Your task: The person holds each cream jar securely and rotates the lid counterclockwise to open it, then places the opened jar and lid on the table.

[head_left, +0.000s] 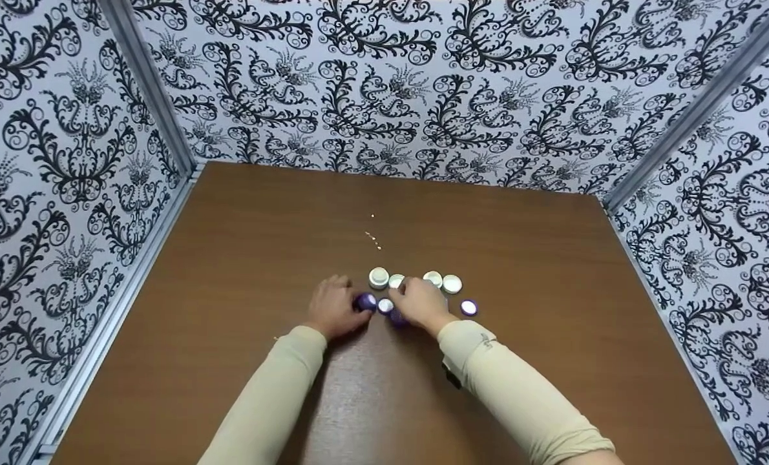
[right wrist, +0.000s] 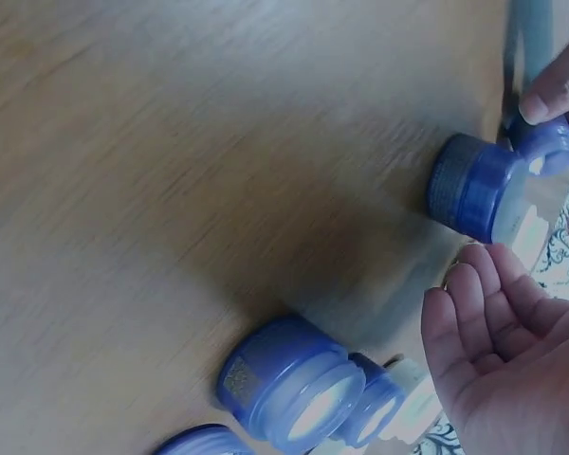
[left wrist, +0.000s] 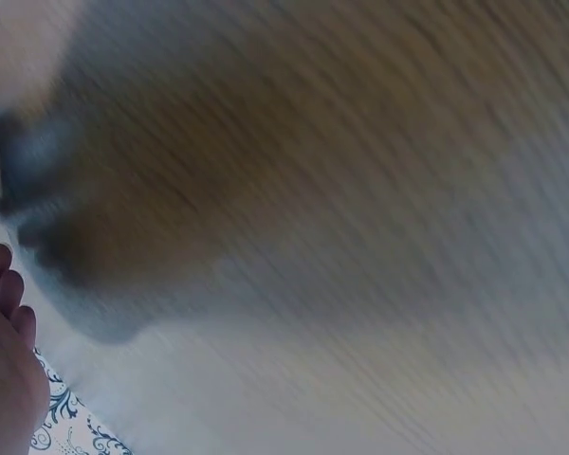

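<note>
In the head view my left hand (head_left: 333,307) holds a small purple jar (head_left: 366,301) between thumb and fingers. The right wrist view shows that grip too, with the thumb on the purple wall. My right hand (head_left: 422,302) bends over a purple jar (head_left: 397,317), its fingertips right by a round white piece (head_left: 396,280); I cannot tell whether they pinch anything. A smaller white-mouthed jar (head_left: 385,305) stands between the hands. Curled right fingers (right wrist: 465,303) lie close to a larger purple jar (right wrist: 465,190) with a label. Only the left hand's edge (left wrist: 9,351) shows in the left wrist view.
A white jar (head_left: 379,278) stands beyond the hands. Two round white pieces (head_left: 452,283) and a purple lid (head_left: 468,308) lie to the right. Two open purple jars (right wrist: 294,379) show in the right wrist view. Pale crumbs (head_left: 373,239) dot the brown table (head_left: 262,226); patterned walls surround it.
</note>
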Demonstrator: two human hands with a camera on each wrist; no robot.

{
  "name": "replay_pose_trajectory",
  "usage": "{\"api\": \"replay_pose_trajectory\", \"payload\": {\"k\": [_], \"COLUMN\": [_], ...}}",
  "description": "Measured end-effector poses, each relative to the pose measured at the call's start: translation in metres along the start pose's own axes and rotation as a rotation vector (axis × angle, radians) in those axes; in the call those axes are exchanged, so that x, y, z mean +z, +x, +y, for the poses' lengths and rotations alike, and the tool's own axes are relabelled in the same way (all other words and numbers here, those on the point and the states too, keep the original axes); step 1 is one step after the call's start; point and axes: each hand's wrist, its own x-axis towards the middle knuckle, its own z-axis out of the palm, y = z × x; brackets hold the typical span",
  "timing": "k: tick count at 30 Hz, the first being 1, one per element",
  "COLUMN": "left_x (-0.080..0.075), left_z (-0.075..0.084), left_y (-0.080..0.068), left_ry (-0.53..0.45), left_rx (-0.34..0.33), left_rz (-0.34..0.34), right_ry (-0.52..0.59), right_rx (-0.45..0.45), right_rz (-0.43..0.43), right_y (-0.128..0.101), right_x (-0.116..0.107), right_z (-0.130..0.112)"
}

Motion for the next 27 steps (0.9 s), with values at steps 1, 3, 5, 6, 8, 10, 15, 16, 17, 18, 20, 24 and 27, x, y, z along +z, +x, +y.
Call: {"api": "replay_pose_trajectory", "payload": {"k": [1,3,5,6,8,10,15,16,17,18,20,24,27], "left_x": [0.0004,0.0007,0.0012,0.0015,0.0020,0.0028,0.0050,0.0051,0.0051,0.0051,0.0042,0.0039,0.0047], "left_z": [-0.0001,0.0001,0.0002,0.0002,0.0004,0.0004,0.0005,0.0008,0.0012,0.0016,0.0032,0.0055,0.0065], "left_y": [-0.0001,-0.0005,-0.0009,-0.0010,-0.0015,-0.0017,-0.0026,-0.0029,-0.0032,-0.0034,-0.0040,-0.0047,-0.0051], "left_ry": [0.002,0.004,0.012,0.020,0.033,0.049,0.068,0.069,0.067,0.064,0.056,0.026,0.017], "left_rx": [-0.002,-0.006,-0.009,-0.009,-0.004,0.002,0.006,0.003,0.002,0.001,-0.006,-0.029,-0.038], "left_rz": [-0.005,-0.015,-0.021,-0.023,-0.022,-0.020,-0.027,-0.030,-0.031,-0.030,-0.032,-0.035,-0.032], "right_ry": [0.006,0.009,0.008,0.004,0.000,-0.002,0.007,0.010,0.012,0.014,0.021,0.030,0.038], "right_rx": [0.000,-0.005,-0.021,-0.029,-0.041,-0.048,-0.050,-0.051,-0.053,-0.052,-0.047,-0.034,-0.033], "right_rz": [0.009,0.018,0.027,0.030,0.036,0.041,0.041,0.039,0.038,0.037,0.033,0.027,0.028], "right_y": [0.0002,0.0008,0.0013,0.0014,0.0009,0.0002,-0.0015,-0.0017,-0.0019,-0.0021,-0.0028,-0.0039,-0.0045], "right_x": [-0.0009,-0.0017,-0.0019,-0.0018,-0.0019,-0.0026,-0.0045,-0.0047,-0.0048,-0.0050,-0.0057,-0.0066,-0.0069], "right_z": [0.0009,0.0030,0.0049,0.0058,0.0070,0.0073,0.0075,0.0078,0.0081,0.0084,0.0088,0.0097,0.0105]}}
